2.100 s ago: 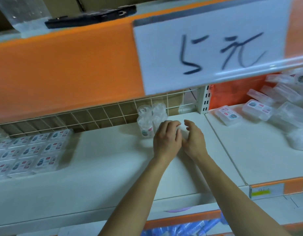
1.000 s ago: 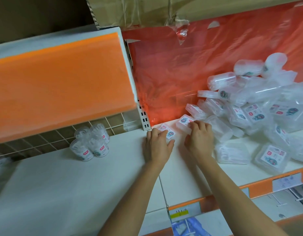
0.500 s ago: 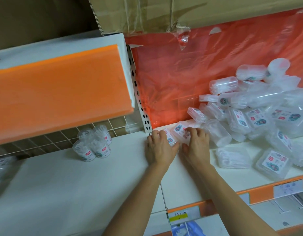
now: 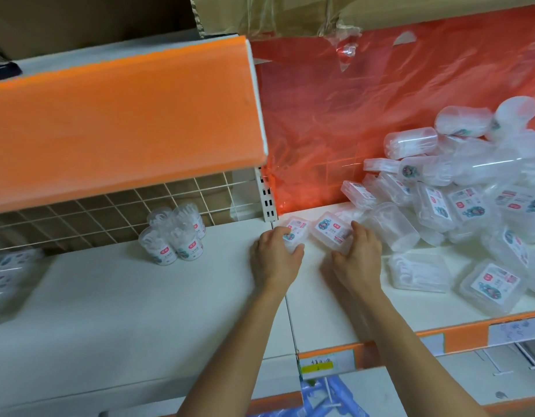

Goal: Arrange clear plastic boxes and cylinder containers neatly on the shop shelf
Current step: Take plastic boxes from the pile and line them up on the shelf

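Box one [image 4: 299,228] — where is it?
On the white shelf [image 4: 317,311], just right of the slotted post [image 4: 267,200]. The left hand [image 4: 275,260] has its fingers curled over it.
And box two [image 4: 331,230]?
Just beside the first, held by the right hand [image 4: 358,260], fingers bent over its right end and thumb at the near edge.
What about the other stock?
A loose pile [image 4: 471,200] of boxes and tubes lies further right against red plastic sheeting [image 4: 335,115] — four tubs [image 4: 174,236] stand upright together on the left, by the wire grid [image 4: 94,215].
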